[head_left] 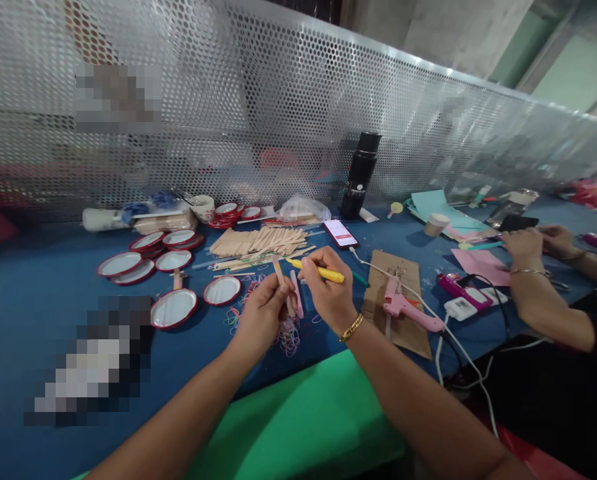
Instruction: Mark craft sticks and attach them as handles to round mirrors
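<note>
Upright between the fingers of my left hand is a wooden craft stick, its top end pinkish. My right hand grips a yellow marker pen, its tip pointing left, close to the stick's upper part. Whether the tip touches the stick I cannot tell. Under and around my left hand lie many coloured rubber bands. A pink stick shows between the two hands. Just beyond them, a heap of plain craft sticks is spread on the blue table.
Several red-rimmed white lids lie on the left. Behind stand a phone and a black bottle before a perforated metal screen. To the right, a pink glue gun with cables rests on cardboard; a co-worker's hands are farther right.
</note>
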